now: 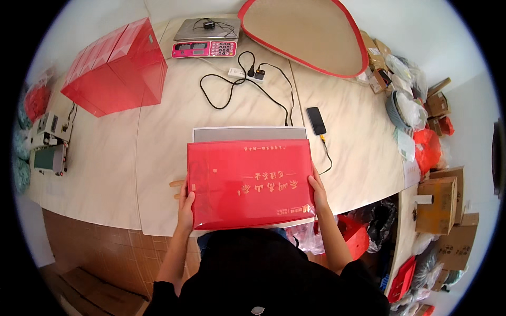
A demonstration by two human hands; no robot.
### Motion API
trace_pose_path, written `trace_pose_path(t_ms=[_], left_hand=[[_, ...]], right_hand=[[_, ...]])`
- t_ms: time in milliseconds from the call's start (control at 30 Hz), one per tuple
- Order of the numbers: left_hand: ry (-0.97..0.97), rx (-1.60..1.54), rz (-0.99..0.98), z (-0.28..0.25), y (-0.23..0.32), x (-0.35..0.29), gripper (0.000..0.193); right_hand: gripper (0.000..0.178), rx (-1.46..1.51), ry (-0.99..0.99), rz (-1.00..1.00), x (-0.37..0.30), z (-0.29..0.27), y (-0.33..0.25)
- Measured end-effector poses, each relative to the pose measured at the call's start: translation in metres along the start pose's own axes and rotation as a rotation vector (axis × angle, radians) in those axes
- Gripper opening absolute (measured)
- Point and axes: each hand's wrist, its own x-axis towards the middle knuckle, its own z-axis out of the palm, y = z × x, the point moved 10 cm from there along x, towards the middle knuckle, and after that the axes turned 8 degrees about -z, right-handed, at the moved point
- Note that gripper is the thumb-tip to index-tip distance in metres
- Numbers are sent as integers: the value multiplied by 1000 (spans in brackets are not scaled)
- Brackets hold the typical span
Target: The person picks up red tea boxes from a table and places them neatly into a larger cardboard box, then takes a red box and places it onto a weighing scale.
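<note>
Between my two hands I hold a flat red gift box [226,176] with gold lettering and a glossy clear wrap, close to my body at the table's front edge. My left hand [185,208] grips its left side, thumb on the top face. On the opposite side my right hand [318,190] clasps the edge, fingers mostly hidden beneath. Just beyond the box, and partly covered by it, lies a grey flat panel with a white frame [247,134]. A small tan wooden-looking piece [176,184] shows beside my left hand.
Several red boxes [118,68] stand in a row at the back left. A pink scale [205,47], a power strip with black cables [245,75], a phone [316,120] and a large red-rimmed tray [305,34] occupy the far side. Cardboard boxes [437,203] crowd the right.
</note>
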Motion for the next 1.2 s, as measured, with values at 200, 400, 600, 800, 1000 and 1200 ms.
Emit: trace_pose_path(t_ms=[200, 400, 600, 800, 1000, 1200], left_hand=[[27, -124, -142, 21, 12, -11, 52], [27, -56, -120, 30, 27, 12, 50], [4, 87, -28, 29, 9, 54, 51], [63, 105, -56, 1, -27, 10, 53], [110, 347, -33, -18, 25, 44, 56], [215, 599, -37, -8, 24, 75, 56]], right_hand=[[53, 17, 67, 111, -14, 1, -10], [51, 15, 76, 104, 10, 0, -9], [50, -36, 99, 92, 33, -20, -6], [51, -167, 90, 24, -15, -34, 5], [51, -406, 35, -102, 22, 7, 3], [48, -507, 26, -112, 66, -8, -3]])
